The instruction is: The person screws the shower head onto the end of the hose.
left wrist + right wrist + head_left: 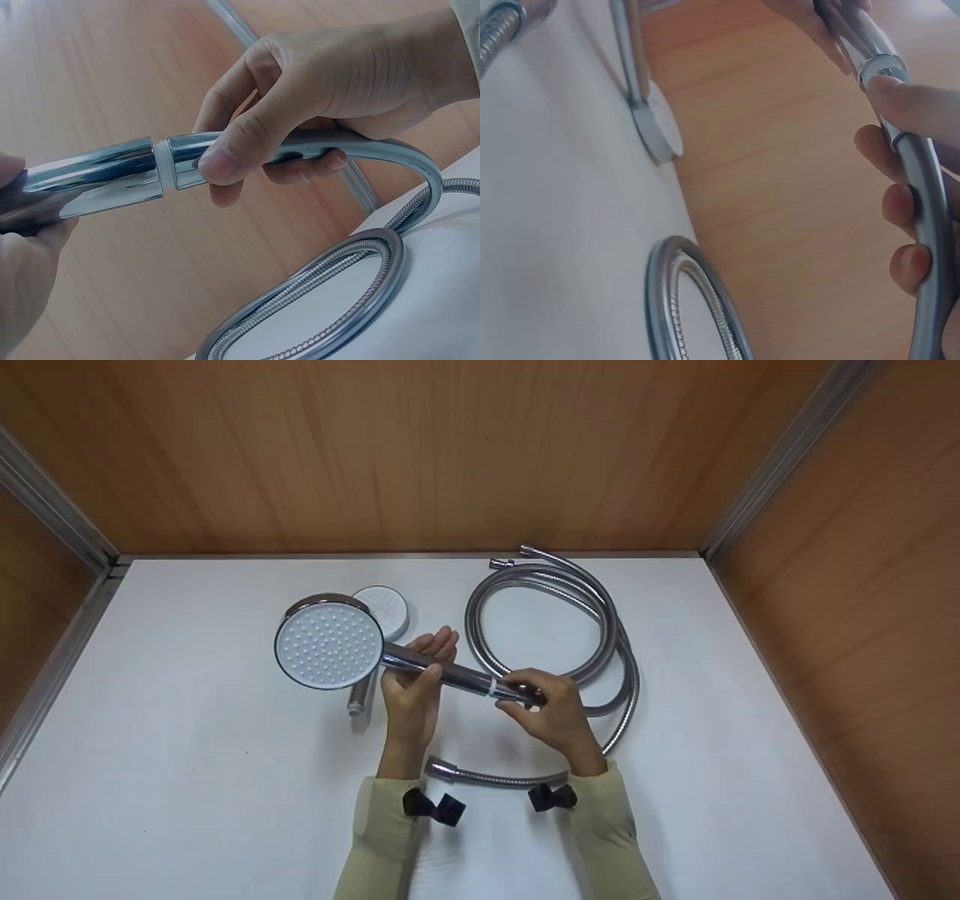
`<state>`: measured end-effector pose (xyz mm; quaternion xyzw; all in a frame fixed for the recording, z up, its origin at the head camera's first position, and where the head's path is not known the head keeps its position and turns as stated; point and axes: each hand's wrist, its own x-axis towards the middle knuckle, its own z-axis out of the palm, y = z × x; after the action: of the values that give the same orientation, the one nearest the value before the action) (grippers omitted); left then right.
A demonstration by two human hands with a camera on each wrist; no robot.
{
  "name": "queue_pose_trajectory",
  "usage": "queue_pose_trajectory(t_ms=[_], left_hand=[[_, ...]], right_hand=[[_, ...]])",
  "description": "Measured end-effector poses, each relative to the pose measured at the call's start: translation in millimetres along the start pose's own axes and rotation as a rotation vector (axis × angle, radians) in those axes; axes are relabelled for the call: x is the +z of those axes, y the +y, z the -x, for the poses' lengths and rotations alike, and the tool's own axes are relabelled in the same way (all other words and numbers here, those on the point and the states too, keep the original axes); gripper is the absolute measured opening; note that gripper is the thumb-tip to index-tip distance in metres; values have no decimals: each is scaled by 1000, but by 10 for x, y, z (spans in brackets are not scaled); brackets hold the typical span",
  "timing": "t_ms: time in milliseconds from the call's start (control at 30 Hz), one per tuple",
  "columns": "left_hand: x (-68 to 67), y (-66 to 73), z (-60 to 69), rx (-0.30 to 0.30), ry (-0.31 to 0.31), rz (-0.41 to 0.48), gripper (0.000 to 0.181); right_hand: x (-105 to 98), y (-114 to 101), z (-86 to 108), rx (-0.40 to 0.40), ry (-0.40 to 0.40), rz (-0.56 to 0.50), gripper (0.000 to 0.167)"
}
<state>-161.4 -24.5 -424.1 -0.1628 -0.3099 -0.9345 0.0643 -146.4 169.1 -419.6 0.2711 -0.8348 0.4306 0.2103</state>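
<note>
My left hand (411,697) holds a large chrome shower head (328,646) by its handle, thumb across the front and fingers behind. The white, nubbed spray face points up and left of the hand. At the handle's lower end, my right hand (559,712) pinches the connector (186,161) of a smooth grey shower hose (928,225) between thumb and fingers. Connector and handle (97,180) are lined up end to end, with a white band (162,166) between them. How far the threads engage is hidden.
Behind my left hand lies a smaller shower head (386,611) with a chrome handle. Coiled hoses (611,637) lie at the back right; a ribbed metal hose end (442,769) lies near my wrists. Wooden panels (420,457) border the white table (187,780).
</note>
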Motion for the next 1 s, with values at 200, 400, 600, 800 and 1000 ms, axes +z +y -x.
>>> queue_pose_trajectory(t_ms=[200, 400, 600, 800, 1000], left_hand=[[29, 12, -1, -11, 19, -17, 38], [35, 10, -13, -1, 2, 0, 37], [37, 19, -8, 2, -2, -3, 37], [32, 21, -2, 5, 1, 5, 36], [47, 30, 1, -1, 11, 3, 36]], right_hand=[[1, -24, 3, 30, 0, 22, 34], [-11, -29, -5, 45, 3, 13, 28], [-15, -27, 0, 57, 7, -6, 25], [-12, -18, 4, 46, 9, -19, 24], [-12, -21, 5, 41, 17, -44, 25]])
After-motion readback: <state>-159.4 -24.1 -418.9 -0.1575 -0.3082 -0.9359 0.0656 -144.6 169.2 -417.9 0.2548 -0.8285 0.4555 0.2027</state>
